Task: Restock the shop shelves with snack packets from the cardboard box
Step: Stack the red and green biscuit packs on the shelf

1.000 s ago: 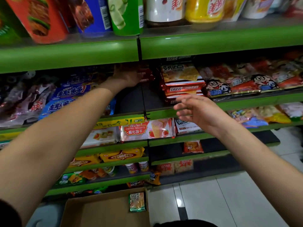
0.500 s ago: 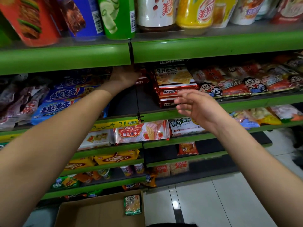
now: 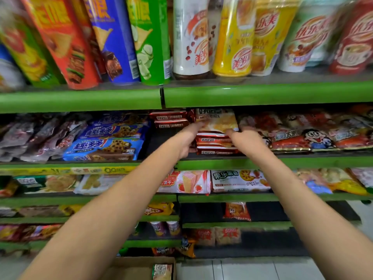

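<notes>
- Both arms reach up to the second shelf (image 3: 222, 163) from the top, where a stack of snack packets (image 3: 217, 138) lies just right of the shelf divider.
- The stack shows about four packets by their red front edges; the top packet (image 3: 219, 120) is yellow and cream, tilted up at the front.
- The left hand (image 3: 186, 138) lies against the stack's left side, its fingers stretched forward and touching the top packet's left edge; whether they pinch it cannot be told.
- The right hand (image 3: 247, 140) is at the stack's right side, fingers bent toward the packets; the blur hides whether it grips one.
- A second pile of two red packets (image 3: 169, 119) sits behind and to the left of the stack.
- Left of that lie three blue biscuit packs (image 3: 107, 146), stacked.
- On the top shelf stand four tall crisp tubes (image 3: 113, 39) and, to their right, about five drink cups (image 3: 191, 37).
- At the bottom edge, the cardboard box (image 3: 129, 268) sits on the floor with one packet (image 3: 162, 271) visible inside, at its right end.
</notes>
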Motion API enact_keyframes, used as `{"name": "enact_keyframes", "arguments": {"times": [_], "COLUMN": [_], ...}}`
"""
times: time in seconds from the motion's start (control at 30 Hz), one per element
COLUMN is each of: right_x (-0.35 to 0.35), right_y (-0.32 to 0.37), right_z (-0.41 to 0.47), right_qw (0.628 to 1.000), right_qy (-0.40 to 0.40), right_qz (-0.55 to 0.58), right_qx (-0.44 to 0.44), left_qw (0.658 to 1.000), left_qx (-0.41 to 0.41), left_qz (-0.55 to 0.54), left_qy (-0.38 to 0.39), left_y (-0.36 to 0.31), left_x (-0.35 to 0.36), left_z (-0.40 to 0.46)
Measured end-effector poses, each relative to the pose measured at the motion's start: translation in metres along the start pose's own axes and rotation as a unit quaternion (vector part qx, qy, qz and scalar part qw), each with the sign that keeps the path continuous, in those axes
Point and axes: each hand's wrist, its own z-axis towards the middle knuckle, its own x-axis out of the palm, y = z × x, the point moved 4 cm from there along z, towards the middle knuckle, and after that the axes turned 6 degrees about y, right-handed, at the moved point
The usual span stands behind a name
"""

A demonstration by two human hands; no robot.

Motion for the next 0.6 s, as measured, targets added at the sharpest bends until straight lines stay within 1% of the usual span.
{"name": "enact_keyframes", "arguments": {"times": [0.1, 0.17, 0.27, 0.37, 0.43, 0.5, 0.53, 0.6], "right_x": [-0.001, -0.002, -0.002, 0.007, 0.015, 0.023, 0.027, 0.037], "right_y": [-0.011, -0.015, -0.015, -0.013, -0.014, -0.017, -0.018, -0.021], "right_z": [-0.008, -0.016, -0.031, -0.044, -0.046, -0.045, -0.045, -0.044], "right_qw": [0.995, 0.988, 0.964, 0.935, 0.9, 0.845, 0.823, 0.799], "right_qy": [0.0, 0.0, 0.012, 0.055, 0.085, 0.109, 0.114, 0.121], "right_qz": [0.072, 0.116, 0.22, 0.296, 0.386, 0.505, 0.542, 0.582], "right_qx": [-0.066, -0.102, -0.152, -0.189, -0.182, -0.141, -0.122, -0.091], "left_qw": [0.996, 0.992, 0.989, 0.988, 0.985, 0.98, 0.976, 0.969], "left_qx": [0.013, 0.015, 0.028, 0.038, 0.046, 0.059, 0.066, 0.072], "left_qz": [-0.085, -0.124, -0.143, -0.149, -0.167, -0.19, -0.205, -0.235], "left_qy": [0.022, 0.021, 0.022, 0.016, 0.005, 0.0, 0.001, -0.006], "left_y": [0.001, 0.003, 0.003, 0.008, 0.016, 0.027, 0.032, 0.04], "left_x": [-0.001, -0.007, -0.014, -0.019, -0.021, -0.02, -0.019, -0.017], "left_z": [-0.012, -0.02, -0.038, -0.058, -0.073, -0.083, -0.087, -0.092]}}
